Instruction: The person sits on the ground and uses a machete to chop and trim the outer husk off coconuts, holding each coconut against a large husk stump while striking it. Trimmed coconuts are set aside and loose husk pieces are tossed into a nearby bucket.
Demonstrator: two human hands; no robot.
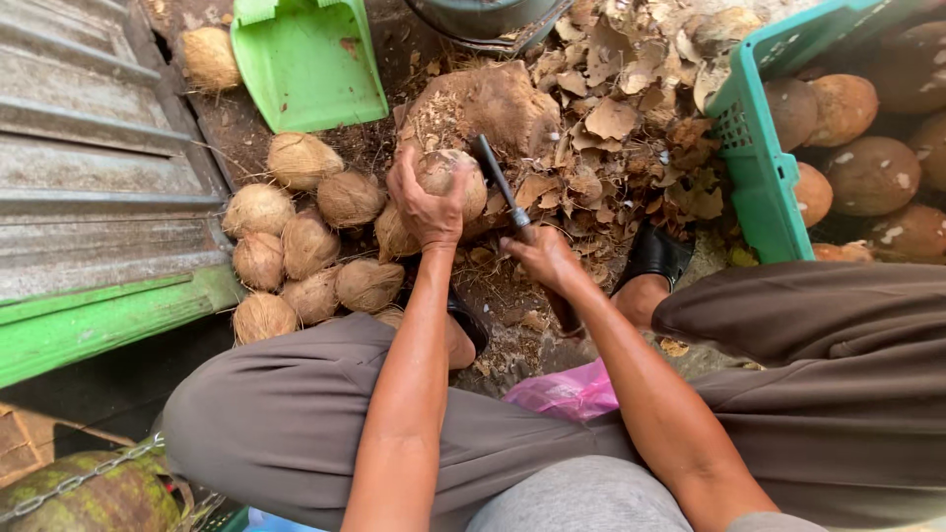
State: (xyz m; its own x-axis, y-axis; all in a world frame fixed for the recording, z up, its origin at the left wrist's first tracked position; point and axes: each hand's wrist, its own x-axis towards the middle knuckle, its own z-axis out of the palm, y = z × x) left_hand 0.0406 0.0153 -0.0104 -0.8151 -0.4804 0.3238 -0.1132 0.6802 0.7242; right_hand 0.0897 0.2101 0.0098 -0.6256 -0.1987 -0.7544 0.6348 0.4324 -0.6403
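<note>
on the stump, left hand [426, 202] clamps coconut [455, 177]; right hand's [544, 258] grip clamps knife [499, 181], pointing up-left.

L hand [426, 202] grips a husked coconut [455, 177] on a wood block [493, 103]. R hand [547, 258] holds a dark blade tool [498, 182] w/ tip against it. Coconut pile [301, 246] at left, green scoop [307, 61] above, teal crate [764, 167] at right.

Bare forearms, grey-brown trousers [296, 414], grey shirt [591, 498], black sandals [655, 254]
</note>
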